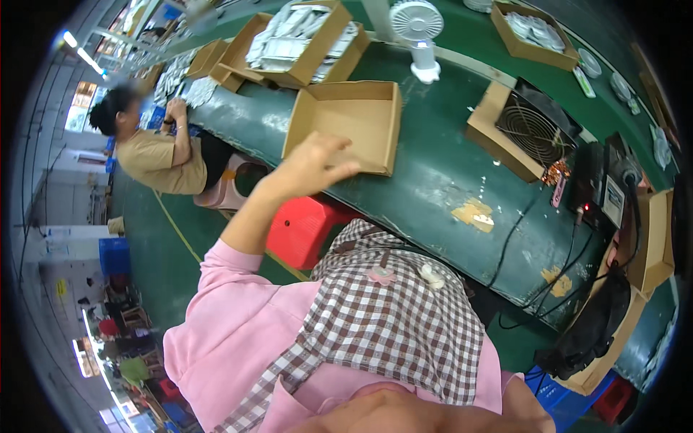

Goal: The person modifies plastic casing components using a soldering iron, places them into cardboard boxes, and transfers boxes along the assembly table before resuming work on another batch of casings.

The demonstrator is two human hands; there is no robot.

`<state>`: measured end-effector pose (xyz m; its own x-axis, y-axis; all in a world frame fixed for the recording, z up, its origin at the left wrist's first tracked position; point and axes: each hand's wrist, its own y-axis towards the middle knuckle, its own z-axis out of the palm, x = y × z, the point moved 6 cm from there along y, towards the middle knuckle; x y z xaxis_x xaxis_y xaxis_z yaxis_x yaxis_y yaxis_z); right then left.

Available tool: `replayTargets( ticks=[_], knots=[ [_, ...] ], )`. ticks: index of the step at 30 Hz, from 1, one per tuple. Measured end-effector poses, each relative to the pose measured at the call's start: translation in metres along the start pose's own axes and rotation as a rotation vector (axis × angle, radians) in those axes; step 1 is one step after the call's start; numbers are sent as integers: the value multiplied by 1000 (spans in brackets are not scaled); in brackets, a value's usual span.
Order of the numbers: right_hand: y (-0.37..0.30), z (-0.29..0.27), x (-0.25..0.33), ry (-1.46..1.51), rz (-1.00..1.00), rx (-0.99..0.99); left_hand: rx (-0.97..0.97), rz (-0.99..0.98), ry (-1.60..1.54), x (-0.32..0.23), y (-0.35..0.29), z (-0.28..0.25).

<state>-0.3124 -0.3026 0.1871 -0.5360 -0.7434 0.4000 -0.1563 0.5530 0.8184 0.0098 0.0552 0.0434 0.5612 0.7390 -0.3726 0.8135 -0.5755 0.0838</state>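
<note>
My left hand reaches out over the near left edge of a shallow cardboard box on the green worktable. Thumb and fingers are apart and hold nothing. I cannot tell whether the hand touches the box's rim. The brown inside of the box shows. My right hand is out of view; only part of that arm shows at the lower right.
Behind the box stand a white fan and cartons of white packets. To the right are a black round-grilled fan, a black device and trailing cables. A red stool stands below the table edge. A co-worker sits at left.
</note>
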Motion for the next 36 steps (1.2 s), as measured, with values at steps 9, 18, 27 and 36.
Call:
replayTargets(
  ticks=[9,18,27,36],
  knots=[
    [1,-8,-2,84,-90,-219,-63,249,129,-24,-32,32],
    [-28,-20,-28,185,-231,-444,-10,440,-142,-112,-35,73],
    [-55,-26,-51,234,-296,-686,-852,-343,-955,81,-2,-30],
    [-146,-16,-191,184,562,-1690,-484,-863,-1860,223,54,-22]
  ],
)
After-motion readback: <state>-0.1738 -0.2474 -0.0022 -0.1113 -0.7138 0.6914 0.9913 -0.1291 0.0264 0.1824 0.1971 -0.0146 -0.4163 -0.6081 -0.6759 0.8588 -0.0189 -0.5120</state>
